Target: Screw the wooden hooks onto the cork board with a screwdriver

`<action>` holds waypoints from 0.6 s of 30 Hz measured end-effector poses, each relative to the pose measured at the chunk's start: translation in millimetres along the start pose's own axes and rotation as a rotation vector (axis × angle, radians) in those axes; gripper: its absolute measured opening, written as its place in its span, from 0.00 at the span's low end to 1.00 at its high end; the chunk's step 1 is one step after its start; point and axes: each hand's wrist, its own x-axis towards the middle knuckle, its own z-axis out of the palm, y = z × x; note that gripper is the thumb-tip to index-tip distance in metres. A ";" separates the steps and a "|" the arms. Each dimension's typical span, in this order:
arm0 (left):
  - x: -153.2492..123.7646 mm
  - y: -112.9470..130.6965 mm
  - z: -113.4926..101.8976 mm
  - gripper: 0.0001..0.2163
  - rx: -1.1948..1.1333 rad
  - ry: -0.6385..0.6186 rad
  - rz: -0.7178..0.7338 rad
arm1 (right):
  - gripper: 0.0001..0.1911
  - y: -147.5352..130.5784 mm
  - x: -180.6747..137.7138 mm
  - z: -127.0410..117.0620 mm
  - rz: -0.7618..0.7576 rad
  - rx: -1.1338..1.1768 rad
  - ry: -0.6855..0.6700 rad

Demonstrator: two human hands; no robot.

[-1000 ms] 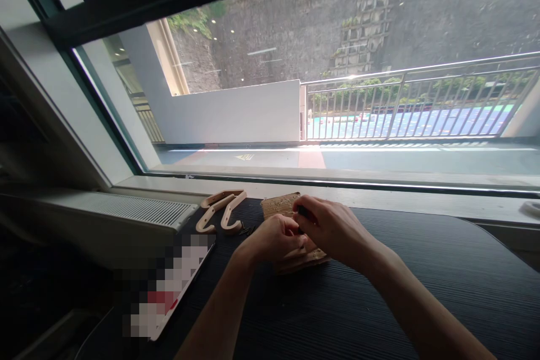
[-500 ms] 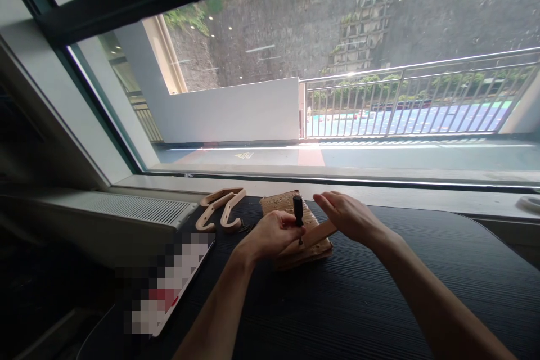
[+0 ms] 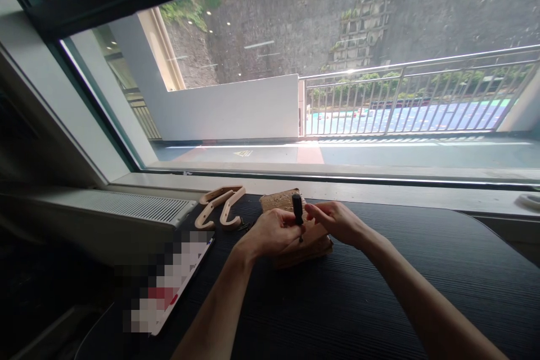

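A screwdriver with a black handle (image 3: 297, 209) stands nearly upright over a pale wooden piece lying on a block of stacked corrugated cardboard (image 3: 280, 201). My left hand (image 3: 274, 230) is closed low around the screwdriver, its thumb and fingertips pinched just below the handle. Right beside the handle is my right hand (image 3: 337, 222), fingers bent and partly apart; whether the tips touch the handle I cannot tell. Much of the wooden piece is hidden by both hands. To the left lie wooden hooks (image 3: 231, 208) with small holes in them.
Several small dark screws (image 3: 245, 227) lie between the hooks and my left hand. A flat, blurred-out device (image 3: 177, 287) rests at the left of the black table (image 3: 379, 292). Behind are the windowsill (image 3: 358, 194) and window; a white vented unit (image 3: 139, 208) stands at left.
My right hand has moved left and inward to the screwdriver handle, its outstretched fingers now bent. My left hand and the screwdriver stay in about the same place.
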 end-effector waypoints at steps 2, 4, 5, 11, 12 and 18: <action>-0.5 0.9 0.0 0.14 -0.013 -0.012 -0.003 | 0.32 -0.2 -0.4 0.6 0.009 -0.003 0.012; -0.9 1.3 0.7 0.13 -0.046 -0.022 -0.001 | 0.32 -0.6 -0.9 0.8 0.020 -0.003 0.035; -1.0 1.2 1.3 0.13 -0.062 -0.023 -0.002 | 0.32 -0.7 -1.0 0.9 0.026 -0.001 0.051; 0.2 -3.0 4.4 0.13 -0.097 -0.038 -0.015 | 0.31 4.7 2.8 4.6 0.054 -0.002 0.142; 0.6 -3.6 4.6 0.13 -0.101 -0.046 -0.008 | 0.31 6.4 3.8 5.6 0.057 -0.004 0.160; 1.5 0.9 5.4 0.13 -0.120 -0.061 0.021 | 0.31 12.8 9.2 12.0 0.076 0.018 0.255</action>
